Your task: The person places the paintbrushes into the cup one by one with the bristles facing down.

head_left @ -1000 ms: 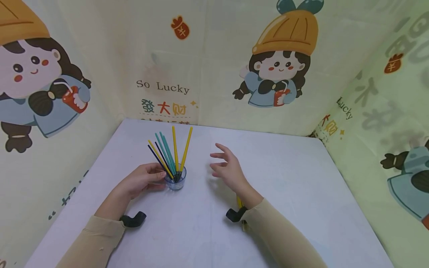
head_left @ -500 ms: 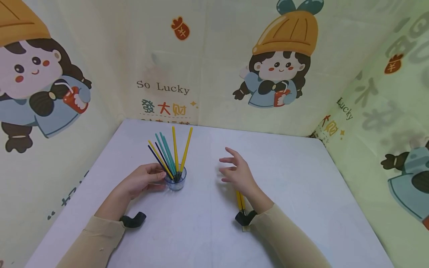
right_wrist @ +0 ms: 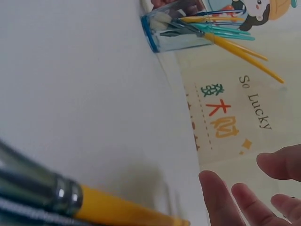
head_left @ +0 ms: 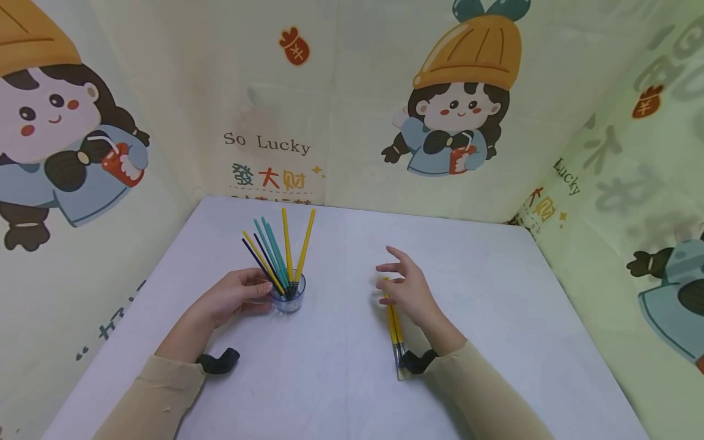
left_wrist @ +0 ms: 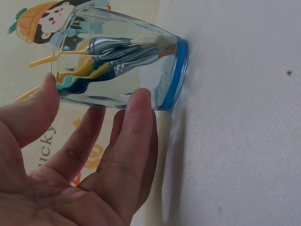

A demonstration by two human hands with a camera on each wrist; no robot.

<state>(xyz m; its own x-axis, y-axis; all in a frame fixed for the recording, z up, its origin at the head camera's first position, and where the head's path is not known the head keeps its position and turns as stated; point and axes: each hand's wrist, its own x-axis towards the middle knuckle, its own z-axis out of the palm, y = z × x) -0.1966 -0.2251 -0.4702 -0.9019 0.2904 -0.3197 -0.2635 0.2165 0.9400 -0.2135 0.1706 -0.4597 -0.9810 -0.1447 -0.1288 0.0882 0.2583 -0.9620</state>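
Observation:
A clear glass cup (head_left: 288, 301) with a blue base stands on the white table (left_wrist: 244, 155). It holds several paintbrushes (head_left: 277, 260), bristles down, with yellow, teal and dark blue handles. My left hand (head_left: 236, 297) holds the cup at its left side, thumb by the rim and fingers along the wall. To the right, flat paintbrushes (head_left: 395, 327) with yellow handles lie on the table, bristles toward me. My right hand (head_left: 409, 287) hovers over their handle ends with fingers spread and nothing in them. The right wrist view shows a brush ferrule (right_wrist: 42, 190) up close.
A patterned cloth backdrop (head_left: 352, 122) with cartoon figures rises behind the table and along both sides. A black curved piece sits at each wrist, the left one (head_left: 220, 360) low over the table and the right one (head_left: 419, 362) overlapping the lying brushes.
My right hand has moved right and a little toward me, away from the cup, uncovering more of the lying yellow brushes. The left hand and the cup have stayed in place.

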